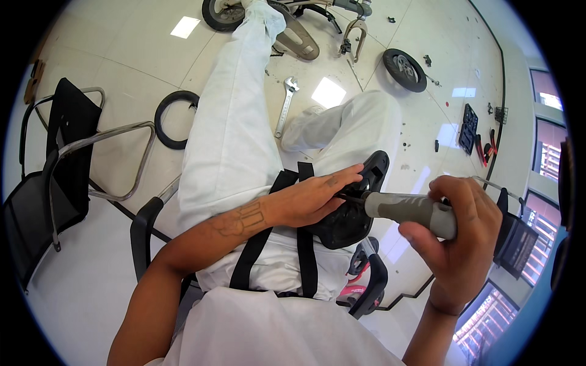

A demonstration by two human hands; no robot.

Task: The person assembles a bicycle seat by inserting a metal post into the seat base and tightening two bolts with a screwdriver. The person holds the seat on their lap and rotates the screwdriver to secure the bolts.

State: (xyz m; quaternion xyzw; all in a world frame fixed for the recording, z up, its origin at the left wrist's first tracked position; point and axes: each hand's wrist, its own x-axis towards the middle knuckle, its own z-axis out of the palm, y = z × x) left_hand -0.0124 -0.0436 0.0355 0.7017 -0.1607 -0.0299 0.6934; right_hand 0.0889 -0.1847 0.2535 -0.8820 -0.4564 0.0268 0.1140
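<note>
A black bicycle saddle (345,226) rests across my right thigh, its underside partly facing up. My left hand (311,196) holds it, with straight fingers close together over it and the thumb lower down. My right hand (464,232) grips the rear end of a thick grey screwdriver (406,210), fingers curled round it and thumb along the near side. Its thin dark shaft points left into the saddle, close to my left fingers. The shaft's tip is hidden by that hand and the saddle, so what it touches cannot be seen.
An adjustable wrench (287,105) lies between my feet. A loose tyre (173,119), a small wheel (404,71), bicycle parts (296,33), a black tool case (468,129) and red-handled pliers (480,150) are on the tiles. A black chair (67,146) stands left.
</note>
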